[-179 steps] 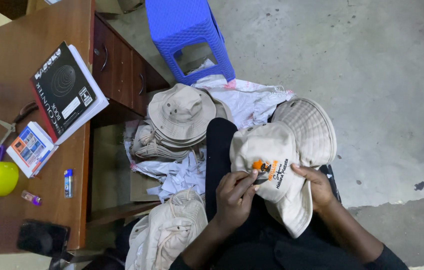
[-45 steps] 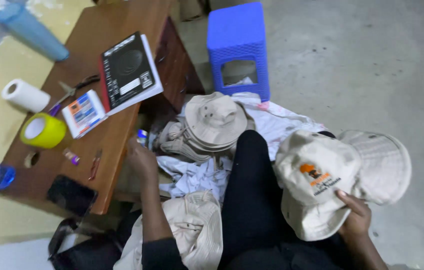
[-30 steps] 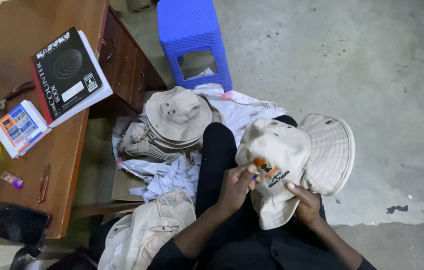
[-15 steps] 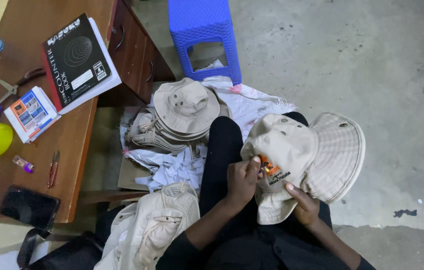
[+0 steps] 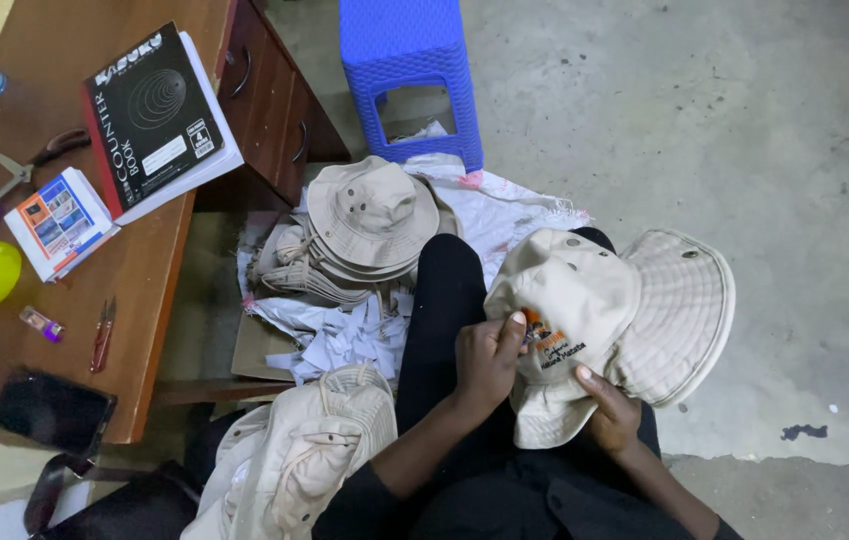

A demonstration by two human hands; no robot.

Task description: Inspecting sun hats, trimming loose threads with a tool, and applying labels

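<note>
I sit with a beige bucket hat on my lap, and both of my hands are on it. My left hand is closed in a pinch grip at the embroidered patch on the crown; the thumb and first fingers meet on something very small there, but it is too small for me to tell what it is. My right hand holds the hat from below, with the thumb on top of the brim and the fingers hidden under the cloth, so this grip is closed on the hat.

From my left grip, the patch lies just to the right, touching the fingertips. From my right grip, it lies up and a little to the left, so the left hand is the nearer one. The long axis of the hat runs from my left grip out to the right, where the wide brim spreads over my knee.

Further left of the left grip there is a stack of similar hats on the floor, with paper scraps under it. Beyond it stands the wooden surface with a black book.
</note>
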